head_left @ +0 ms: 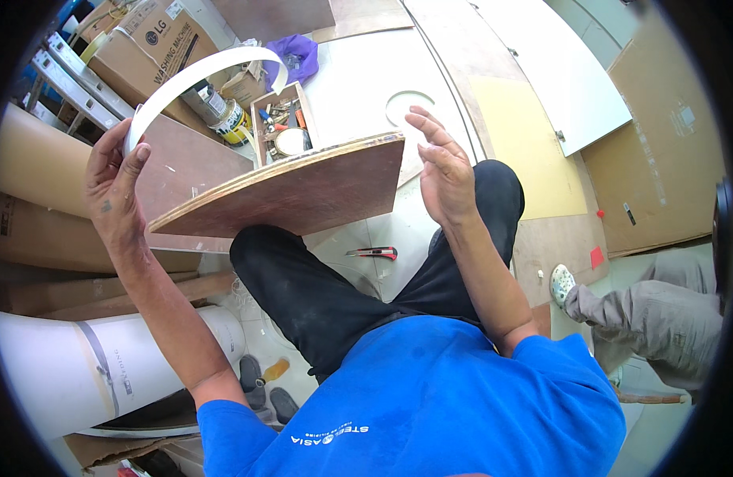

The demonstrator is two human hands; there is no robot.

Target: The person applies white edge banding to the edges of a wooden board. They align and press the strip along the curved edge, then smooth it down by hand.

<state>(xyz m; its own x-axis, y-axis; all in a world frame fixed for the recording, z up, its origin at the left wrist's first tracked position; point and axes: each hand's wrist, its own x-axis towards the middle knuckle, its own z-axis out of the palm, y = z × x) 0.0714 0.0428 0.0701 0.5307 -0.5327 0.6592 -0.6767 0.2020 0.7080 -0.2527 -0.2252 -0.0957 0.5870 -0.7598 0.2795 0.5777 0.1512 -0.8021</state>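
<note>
My left hand (116, 183) grips one end of a long white flexible strip (195, 71), which arches up and curls down over a wooden box (263, 107) of tools. A reddish-brown plywood board (303, 191) stands tilted at my knees, its pale layered edge (327, 148) uppermost, between my hands. My right hand (442, 163) is raised just right of the board's end, fingers loosely bent and apart, holding nothing. A red-and-black utility knife (378, 253) lies on the floor between my legs.
Cardboard boxes (124, 56), a paint can (230, 126) and a purple bag (299, 52) are at the back left; white rolls (64, 366) lie left. A yellow sheet (533, 151) and white panel (565, 79) are right, near another person's leg (653, 310). Slippers (283, 404) lie below.
</note>
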